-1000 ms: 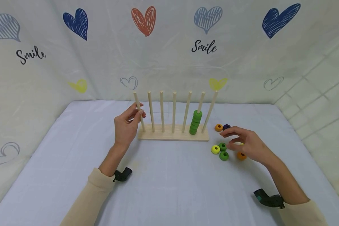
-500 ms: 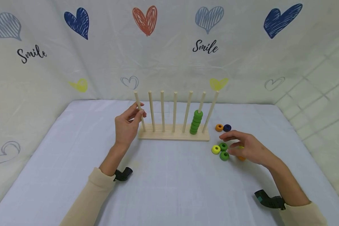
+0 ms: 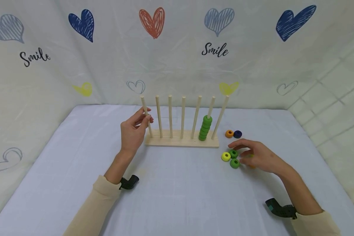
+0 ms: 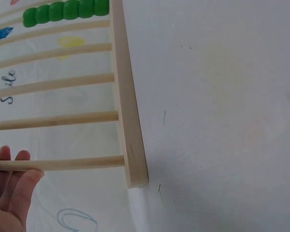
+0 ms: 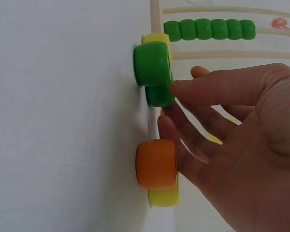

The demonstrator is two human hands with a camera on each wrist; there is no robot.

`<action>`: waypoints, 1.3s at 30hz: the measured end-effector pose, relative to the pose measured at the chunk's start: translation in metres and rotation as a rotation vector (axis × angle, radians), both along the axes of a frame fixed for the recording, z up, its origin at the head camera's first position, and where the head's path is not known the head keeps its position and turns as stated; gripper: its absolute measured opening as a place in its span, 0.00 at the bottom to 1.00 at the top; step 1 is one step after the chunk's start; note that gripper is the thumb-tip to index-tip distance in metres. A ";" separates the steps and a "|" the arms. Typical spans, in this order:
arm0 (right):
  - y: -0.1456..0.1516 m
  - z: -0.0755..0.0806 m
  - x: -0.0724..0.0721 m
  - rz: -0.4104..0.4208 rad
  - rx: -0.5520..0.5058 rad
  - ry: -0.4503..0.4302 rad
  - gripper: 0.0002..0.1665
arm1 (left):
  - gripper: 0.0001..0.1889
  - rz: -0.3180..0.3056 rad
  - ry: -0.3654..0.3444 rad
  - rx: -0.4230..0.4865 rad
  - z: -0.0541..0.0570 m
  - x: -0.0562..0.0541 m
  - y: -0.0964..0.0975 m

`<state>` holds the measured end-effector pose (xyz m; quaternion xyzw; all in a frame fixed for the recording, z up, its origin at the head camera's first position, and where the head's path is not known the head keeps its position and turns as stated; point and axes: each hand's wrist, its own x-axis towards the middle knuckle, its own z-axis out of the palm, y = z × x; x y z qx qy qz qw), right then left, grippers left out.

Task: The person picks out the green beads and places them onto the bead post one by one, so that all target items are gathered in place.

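Note:
A wooden peg rack (image 3: 180, 141) with several upright pegs stands at the middle of the table. My left hand (image 3: 132, 132) pinches its leftmost peg (image 4: 82, 164) between thumb and fingers. Green beads (image 3: 205, 128) are stacked on the second peg from the right. My right hand (image 3: 261, 156) is over the loose beads, thumb and fingers parted. Below its fingertips lie a rear green bead (image 3: 233, 153), a front green bead (image 3: 234, 163) and a yellow bead (image 3: 225, 156). The right wrist view shows the thumb tip close against the green beads; whether it touches cannot be told.
Behind the right hand's fingers sit an orange bead (image 5: 156, 164) and a yellow bead (image 5: 164, 197), mostly hidden in the head view. Another orange bead (image 3: 229, 133) and a dark blue bead (image 3: 237, 134) lie right of the rack. A patterned cloth (image 3: 177, 59) hangs behind the table.
My right hand has lowered slightly toward the green beads, uncovering the dark blue bead and covering more of the orange one. My left hand keeps its hold on the peg.

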<state>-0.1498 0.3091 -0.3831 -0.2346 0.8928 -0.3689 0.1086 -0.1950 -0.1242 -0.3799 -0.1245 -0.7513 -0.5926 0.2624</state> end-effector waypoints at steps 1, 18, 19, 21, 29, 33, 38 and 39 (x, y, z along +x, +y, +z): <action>0.000 0.000 0.000 -0.001 0.005 -0.006 0.33 | 0.13 -0.001 -0.002 0.000 0.000 0.000 0.000; -0.003 -0.006 0.003 -0.051 0.052 0.023 0.29 | 0.12 -0.010 -0.009 0.020 0.000 0.001 0.002; -0.004 -0.006 0.003 -0.059 0.057 0.028 0.29 | 0.13 -0.009 -0.010 0.020 0.000 0.001 0.002; -0.005 -0.005 0.003 -0.076 0.064 0.037 0.27 | 0.13 -0.005 -0.011 0.016 0.000 0.001 0.001; -0.007 -0.005 0.003 -0.138 0.074 0.025 0.24 | 0.12 0.001 -0.016 0.006 0.002 0.003 0.000; -0.008 -0.003 0.004 -0.188 0.079 0.006 0.25 | 0.13 0.001 -0.017 0.003 0.001 0.003 0.000; -0.008 -0.001 0.003 -0.216 0.078 0.024 0.24 | 0.13 -0.005 -0.011 0.009 0.001 0.001 0.001; -0.009 0.000 0.003 -0.214 0.074 0.028 0.25 | 0.13 -0.005 -0.010 0.008 0.001 0.001 0.001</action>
